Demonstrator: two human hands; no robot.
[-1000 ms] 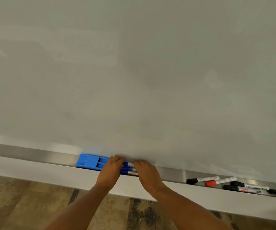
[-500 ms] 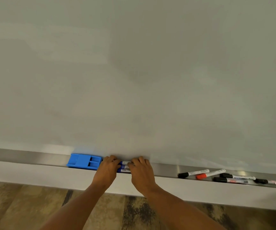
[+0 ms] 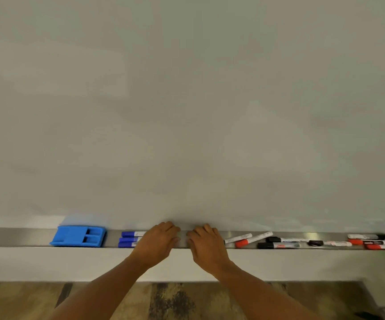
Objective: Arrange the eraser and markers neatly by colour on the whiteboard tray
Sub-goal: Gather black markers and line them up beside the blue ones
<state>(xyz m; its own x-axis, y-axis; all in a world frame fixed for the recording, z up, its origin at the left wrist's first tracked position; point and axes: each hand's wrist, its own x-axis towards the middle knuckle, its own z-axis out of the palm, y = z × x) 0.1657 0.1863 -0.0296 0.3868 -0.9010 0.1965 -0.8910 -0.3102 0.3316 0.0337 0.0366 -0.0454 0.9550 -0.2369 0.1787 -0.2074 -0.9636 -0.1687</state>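
While both hands' loosely curled fingers [image 3: 171, 228] hold nothing, three blue-capped markers [image 3: 130, 239] lie stacked beside the blue eraser [image 3: 78, 236].

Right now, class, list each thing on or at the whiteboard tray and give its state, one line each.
eraser: lying flat at the tray's left.
blue markers: three, capped, lined up side by side.
red and black markers: capped, scattered, unsorted.
left hand: resting over the blue markers' right ends, fingers curled.
right hand: on the tray, holding nothing visible.
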